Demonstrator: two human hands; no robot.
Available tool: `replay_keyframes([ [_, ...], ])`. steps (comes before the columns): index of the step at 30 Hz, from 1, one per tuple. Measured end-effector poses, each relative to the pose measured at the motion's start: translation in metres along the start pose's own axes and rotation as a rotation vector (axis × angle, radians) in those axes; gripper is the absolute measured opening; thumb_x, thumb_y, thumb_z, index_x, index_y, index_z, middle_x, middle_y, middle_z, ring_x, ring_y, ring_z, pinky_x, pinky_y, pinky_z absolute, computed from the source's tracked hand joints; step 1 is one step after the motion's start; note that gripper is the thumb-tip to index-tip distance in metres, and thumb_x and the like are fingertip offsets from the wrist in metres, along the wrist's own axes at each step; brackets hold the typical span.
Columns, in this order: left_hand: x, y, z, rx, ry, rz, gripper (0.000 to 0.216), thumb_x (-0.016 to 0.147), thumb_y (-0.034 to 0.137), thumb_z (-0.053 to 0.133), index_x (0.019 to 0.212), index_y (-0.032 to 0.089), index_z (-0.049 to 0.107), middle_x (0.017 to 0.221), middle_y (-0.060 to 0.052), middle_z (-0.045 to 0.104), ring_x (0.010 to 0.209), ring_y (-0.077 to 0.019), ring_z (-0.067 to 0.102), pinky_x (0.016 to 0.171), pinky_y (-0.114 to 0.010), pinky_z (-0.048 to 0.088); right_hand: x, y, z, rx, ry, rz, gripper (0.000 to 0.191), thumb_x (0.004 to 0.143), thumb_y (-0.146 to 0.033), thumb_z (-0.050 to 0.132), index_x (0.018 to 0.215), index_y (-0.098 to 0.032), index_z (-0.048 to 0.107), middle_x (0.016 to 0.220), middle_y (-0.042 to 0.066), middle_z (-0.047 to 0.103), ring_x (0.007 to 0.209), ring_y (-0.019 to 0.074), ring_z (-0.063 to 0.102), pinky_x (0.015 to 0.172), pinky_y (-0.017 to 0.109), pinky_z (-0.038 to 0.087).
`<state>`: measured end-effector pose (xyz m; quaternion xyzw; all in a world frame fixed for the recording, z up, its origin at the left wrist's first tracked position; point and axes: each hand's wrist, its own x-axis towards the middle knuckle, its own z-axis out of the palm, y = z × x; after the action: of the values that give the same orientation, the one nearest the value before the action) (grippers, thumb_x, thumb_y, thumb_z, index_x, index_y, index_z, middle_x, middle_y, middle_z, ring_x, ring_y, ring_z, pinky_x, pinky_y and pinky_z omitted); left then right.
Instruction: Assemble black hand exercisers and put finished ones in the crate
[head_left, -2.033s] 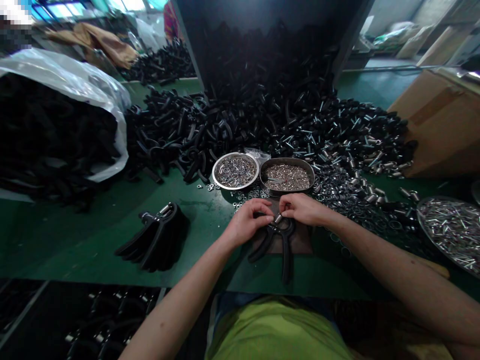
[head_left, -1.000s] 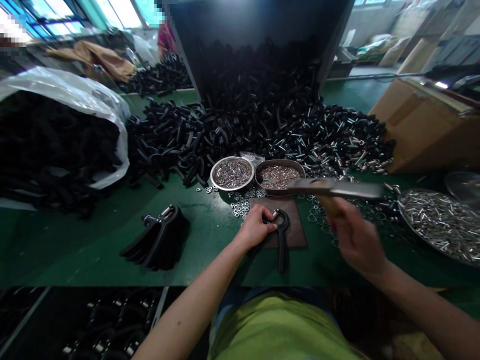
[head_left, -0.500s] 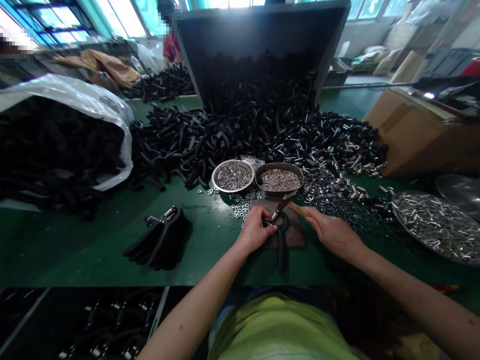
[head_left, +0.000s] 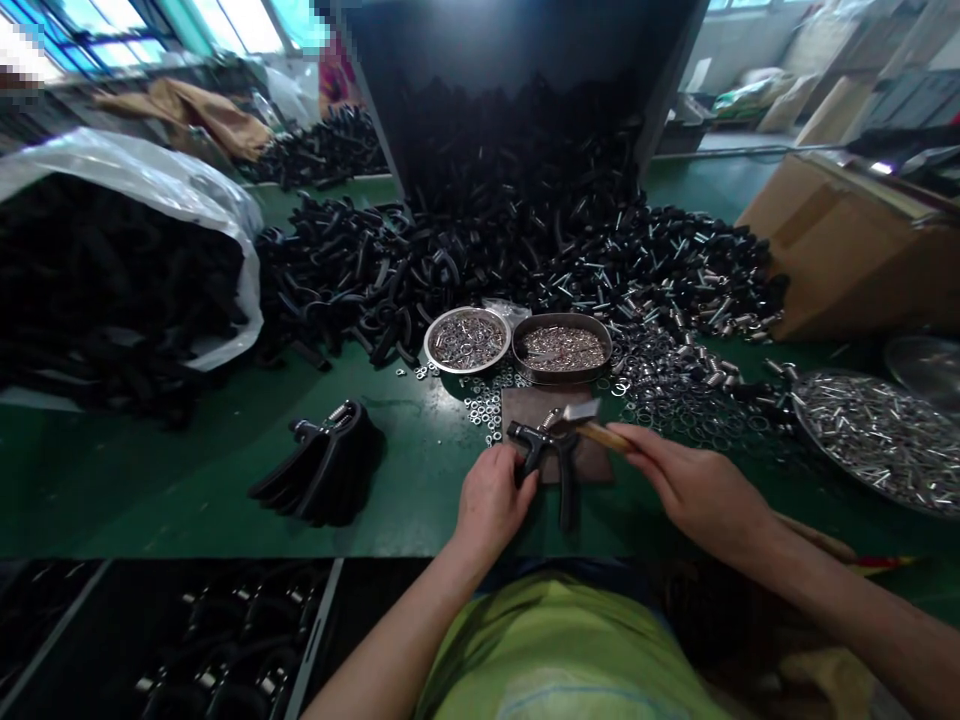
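My left hand (head_left: 495, 495) is closed around one leg of a black hand grip exerciser (head_left: 568, 485), whose second leg points toward me. A small metal spring (head_left: 551, 420) shows at its upper end, over a flat brown plate (head_left: 517, 402). My right hand (head_left: 701, 490) grips a hammer by its wooden handle (head_left: 609, 437); the hammer's metal head (head_left: 581, 411) is just above and right of the spring. To the left, a bunch of assembled hand grips (head_left: 322, 470) stands on the green table.
Behind the plate are a round dish of metal rings (head_left: 469, 340) and an oval tin of small parts (head_left: 564, 350). Black handles (head_left: 480, 250) are heaped beyond. A plastic bag (head_left: 251, 270) stands left, a cardboard box (head_left: 840, 245) and a tray of pins (head_left: 885, 440) right.
My left hand has moved down from the spring end to the exerciser's leg, and the exerciser's legs now spread apart. The hammer's head has turned and moved slightly right.
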<state>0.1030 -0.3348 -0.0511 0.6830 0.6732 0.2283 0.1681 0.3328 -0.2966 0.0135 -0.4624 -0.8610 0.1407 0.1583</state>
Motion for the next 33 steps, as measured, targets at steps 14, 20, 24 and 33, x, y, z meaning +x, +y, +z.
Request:
replay_keyframes([
  [14,0.009,0.003,-0.003,0.063,-0.087,-0.063,0.012,0.076,0.027,0.059,0.079,0.02,0.051,0.082,-0.004,0.06,0.078,-0.0187,0.057,0.066,-0.027,0.04,0.029,0.024,0.012,-0.177,-0.033,0.135,0.04,0.095,-0.031,0.027,0.13,-0.025,0.044,0.095,0.005,0.072,0.074,0.0227,0.069,0.059,0.031,0.05],
  [20,0.023,-0.011,-0.04,0.205,-0.078,-0.078,0.014,0.078,0.034,0.056,0.076,0.02,0.054,0.077,-0.003,0.062,0.074,-0.0189,0.058,0.062,-0.027,0.038,0.014,0.058,0.035,-0.487,0.096,0.125,0.044,0.092,-0.042,0.033,0.132,-0.028,0.047,0.103,0.006,0.07,0.054,0.0247,0.064,0.041,0.032,0.036],
  [24,0.012,-0.06,-0.111,0.356,0.134,-0.203,0.018,0.082,0.038,0.053,0.078,0.02,0.055,0.081,-0.004,0.062,0.079,-0.0193,0.057,0.065,-0.027,0.039,-0.002,0.092,0.051,-0.583,0.208,-0.015,0.047,0.091,-0.041,0.038,0.132,-0.021,0.05,0.088,0.009,0.069,0.065,0.0262,0.061,0.049,0.036,0.038],
  [33,-0.04,-0.163,-0.194,0.591,0.039,-0.57,0.039,0.085,0.047,0.041,0.098,0.02,0.065,0.097,-0.009,0.065,0.091,-0.0256,0.058,0.075,-0.033,0.044,-0.008,0.114,0.064,-0.647,0.267,-0.108,0.04,0.09,-0.039,0.04,0.12,-0.019,0.058,0.084,0.007,0.064,0.073,0.023,0.056,0.061,0.036,0.038],
])
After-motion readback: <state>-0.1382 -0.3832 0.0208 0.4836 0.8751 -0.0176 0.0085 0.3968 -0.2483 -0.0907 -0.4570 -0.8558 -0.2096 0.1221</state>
